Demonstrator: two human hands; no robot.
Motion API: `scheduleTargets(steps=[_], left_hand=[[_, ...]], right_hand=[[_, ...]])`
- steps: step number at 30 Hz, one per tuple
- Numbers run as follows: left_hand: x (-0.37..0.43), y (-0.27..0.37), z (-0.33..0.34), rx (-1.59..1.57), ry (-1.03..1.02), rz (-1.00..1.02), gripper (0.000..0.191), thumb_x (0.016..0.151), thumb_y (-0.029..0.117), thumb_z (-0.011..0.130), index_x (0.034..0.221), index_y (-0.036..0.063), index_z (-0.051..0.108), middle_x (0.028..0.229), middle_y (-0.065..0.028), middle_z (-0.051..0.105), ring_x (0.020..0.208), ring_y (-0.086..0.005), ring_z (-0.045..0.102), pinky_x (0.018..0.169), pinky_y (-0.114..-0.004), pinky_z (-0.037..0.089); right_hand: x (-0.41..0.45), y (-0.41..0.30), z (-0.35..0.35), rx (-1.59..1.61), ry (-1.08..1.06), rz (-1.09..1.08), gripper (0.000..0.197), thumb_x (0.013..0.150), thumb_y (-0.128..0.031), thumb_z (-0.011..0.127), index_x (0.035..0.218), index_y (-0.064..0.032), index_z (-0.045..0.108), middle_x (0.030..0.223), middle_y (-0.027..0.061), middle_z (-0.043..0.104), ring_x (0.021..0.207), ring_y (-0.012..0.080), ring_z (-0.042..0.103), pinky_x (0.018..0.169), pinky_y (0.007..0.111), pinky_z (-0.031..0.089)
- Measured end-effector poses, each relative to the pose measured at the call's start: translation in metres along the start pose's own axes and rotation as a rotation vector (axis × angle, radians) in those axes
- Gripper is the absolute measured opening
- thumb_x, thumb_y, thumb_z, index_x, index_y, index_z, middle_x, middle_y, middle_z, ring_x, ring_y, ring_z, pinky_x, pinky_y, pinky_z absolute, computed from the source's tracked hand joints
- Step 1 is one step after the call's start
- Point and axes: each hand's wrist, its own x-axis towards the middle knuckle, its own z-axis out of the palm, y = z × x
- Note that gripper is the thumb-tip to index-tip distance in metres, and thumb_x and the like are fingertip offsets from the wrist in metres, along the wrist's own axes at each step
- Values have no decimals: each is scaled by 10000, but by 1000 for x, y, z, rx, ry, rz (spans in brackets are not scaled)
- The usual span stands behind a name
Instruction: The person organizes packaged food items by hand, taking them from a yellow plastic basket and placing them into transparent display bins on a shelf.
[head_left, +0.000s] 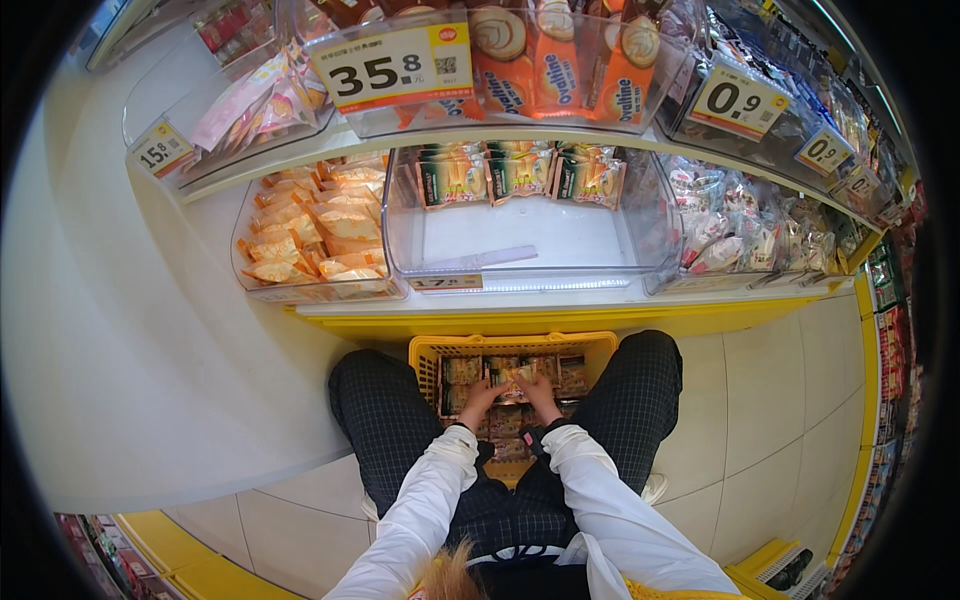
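A yellow plastic shopping basket (424, 360) stands on the floor between my knees, filled with several rows of small wrapped snack packets (459, 369). Over the basket, my left hand (482, 397) and my right hand (537, 391) hold one packet (517, 375) together, one at each end. On the lower shelf in front of me, a clear plastic bin (517, 232) has similar green-and-gold packets (521, 176) standing in columns at its back. A pale strip (484, 257) lies on that bin's floor.
Left of the bin are orange-and-white packets (319, 225); to the right are clear-wrapped snacks (720, 217). An upper shelf (510, 133) with Ovaltine bags (570, 75) and price tags (397, 66) overhangs. A smooth white surface (150, 337) curves along my left. Tiled floor (757, 405) lies right.
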Motion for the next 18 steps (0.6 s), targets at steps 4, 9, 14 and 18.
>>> scheduleTargets(steps=[4,9,14,18], left_hand=[[23,-22,-16,22,10,54,830,676,399,629,1240,-55,223,1288,-218,215,1170,-312,274,899,-392,314],[-3,10,3,80,119,57,826,676,401,632,1232,-63,235,1275,-220,244,1159,-312,294,902,-381,312],[-10,13,3,4,138,78,844,677,421,626,1236,-65,221,1278,-217,237,1148,-315,308,896,-365,323],[2,2,0,-73,27,114,853,684,439,609,1240,-66,205,1282,-216,227,1151,-315,303,896,-361,324]], right_hand=[[4,3,10,8,-45,86,492,732,-338,599,1009,55,493,870,133,562,750,191,549,626,303,427],[24,40,3,-150,14,100,723,720,-416,580,1171,93,333,1084,203,469,903,248,514,703,320,426],[26,43,4,33,-46,156,745,709,-419,594,1167,104,326,1092,200,446,839,207,506,716,308,401],[29,50,3,-10,38,-8,601,714,-378,603,1076,73,440,994,157,512,775,167,510,660,288,402]])
